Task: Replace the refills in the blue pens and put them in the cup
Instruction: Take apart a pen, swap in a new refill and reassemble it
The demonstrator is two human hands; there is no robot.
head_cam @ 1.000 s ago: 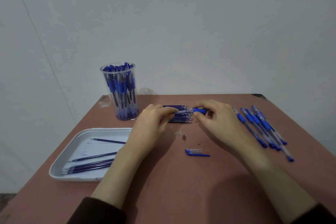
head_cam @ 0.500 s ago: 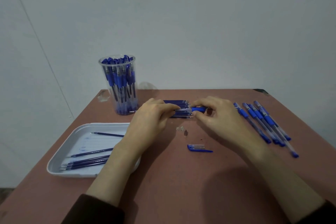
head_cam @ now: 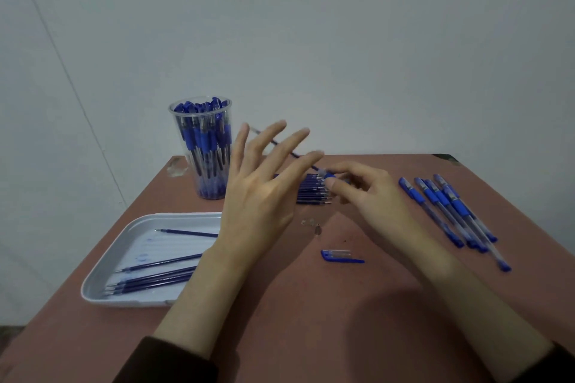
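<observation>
My right hand (head_cam: pixel 373 199) pinches a blue pen barrel (head_cam: pixel 329 176) by its grip, above the pile of new refills (head_cam: pixel 311 193). A thin refill (head_cam: pixel 273 142) sticks out of the barrel, slanting up and to the left. My left hand (head_cam: pixel 258 196) is raised in front of it with straight, spread fingers. Its thumb is hidden, so contact with the refill is unclear. The clear cup (head_cam: pixel 202 165), full of blue pens, stands at the back left. Several blue pens (head_cam: pixel 451 208) lie in a row on the right.
A white tray (head_cam: pixel 102 270) at the left front holds several used refills. A blue pen cap (head_cam: pixel 339 256) and small tip parts (head_cam: pixel 312 225) lie on the brown table (head_cam: pixel 311 320) between my arms. A grey wall rises right behind the table.
My left hand has lifted off the refill pile and spread its fingers. A refill now slants up out of the barrel in my right hand. The camera has tilted.
</observation>
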